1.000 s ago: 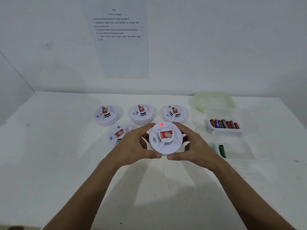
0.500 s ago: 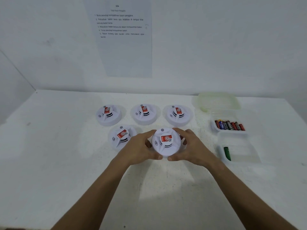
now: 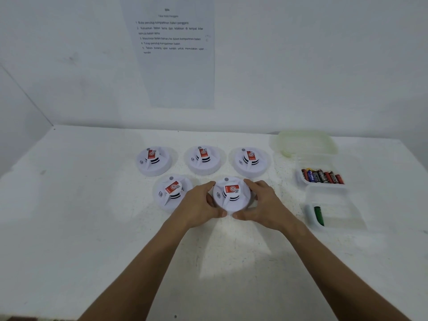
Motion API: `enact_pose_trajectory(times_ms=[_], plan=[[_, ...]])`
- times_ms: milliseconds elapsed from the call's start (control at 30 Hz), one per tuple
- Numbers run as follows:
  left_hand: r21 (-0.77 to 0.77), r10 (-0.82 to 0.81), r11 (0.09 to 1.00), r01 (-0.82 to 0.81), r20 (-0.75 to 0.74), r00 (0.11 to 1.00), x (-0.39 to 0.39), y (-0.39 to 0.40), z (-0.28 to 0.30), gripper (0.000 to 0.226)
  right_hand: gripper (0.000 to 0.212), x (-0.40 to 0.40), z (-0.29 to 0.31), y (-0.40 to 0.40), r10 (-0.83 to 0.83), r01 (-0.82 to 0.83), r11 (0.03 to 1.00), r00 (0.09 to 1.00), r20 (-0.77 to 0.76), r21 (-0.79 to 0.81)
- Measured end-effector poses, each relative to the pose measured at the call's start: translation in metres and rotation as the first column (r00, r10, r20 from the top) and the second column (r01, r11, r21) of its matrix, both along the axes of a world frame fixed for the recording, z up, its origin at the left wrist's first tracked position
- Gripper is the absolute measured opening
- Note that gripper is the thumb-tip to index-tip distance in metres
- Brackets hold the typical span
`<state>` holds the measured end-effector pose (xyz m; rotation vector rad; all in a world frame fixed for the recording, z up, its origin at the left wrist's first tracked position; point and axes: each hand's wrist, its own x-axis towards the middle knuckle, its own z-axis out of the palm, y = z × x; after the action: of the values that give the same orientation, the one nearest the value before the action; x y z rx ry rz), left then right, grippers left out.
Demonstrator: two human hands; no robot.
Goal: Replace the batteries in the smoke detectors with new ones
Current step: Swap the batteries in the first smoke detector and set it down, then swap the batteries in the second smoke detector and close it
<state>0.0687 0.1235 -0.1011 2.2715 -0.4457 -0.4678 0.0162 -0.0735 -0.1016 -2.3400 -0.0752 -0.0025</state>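
Several round white smoke detectors with red labels sit on the white table. The front right detector rests on the table between my hands. My left hand grips its left edge and my right hand grips its right edge, thumbs at the near rim. Its indicator is unlit. Another detector lies just left of it. Three more stand in a back row: left detector, middle detector and right detector.
At the right, a clear tub holds several mixed batteries. In front of it, a second clear tub holds a green battery. A translucent lid lies behind them. An instruction sheet hangs on the wall.
Both hands have carried the detector away from me and set it down beside the front left one. Its red light, lit one second ago, is off.
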Motion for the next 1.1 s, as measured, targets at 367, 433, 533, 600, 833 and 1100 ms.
enact_pose_trajectory(times_ms=[367,433,533,600,833,1100], plan=[[0.017,0.173,0.984,-0.178,0.156,0.972,0.002,0.072,0.053,0.077,0.097,0.013,0.036,0.055,0.075,-0.074,0.997,0.997,-0.017,0.021],[0.039,0.211,0.975,-0.219,0.151,0.966,0.004,0.093,0.054,0.077,0.092,0.022,0.042,0.076,0.15,-0.149,0.988,0.988,-0.045,0.028],[0.068,0.193,0.977,-0.202,0.122,0.974,0.001,0.113,0.055,0.06,0.065,0.037,0.047,0.101,0.25,-0.249,0.968,0.961,-0.116,0.023],[0.106,0.145,0.983,-0.153,0.08,0.986,0.002,0.119,0.052,0.059,0.063,0.045,0.045,0.111,0.267,-0.274,0.961,0.952,-0.151,-0.029],[0.079,0.144,0.986,-0.148,0.05,0.988,0.008,0.12,0.024,0.062,0.11,0.062,0.024,0.12,0.26,-0.292,0.948,0.94,-0.22,-0.127],[-0.111,0.147,0.984,-0.138,0.07,0.987,-0.004,0.108,0.042,0.066,0.118,0.056,0.037,0.099,0.32,-0.333,0.938,0.938,-0.136,-0.091]])
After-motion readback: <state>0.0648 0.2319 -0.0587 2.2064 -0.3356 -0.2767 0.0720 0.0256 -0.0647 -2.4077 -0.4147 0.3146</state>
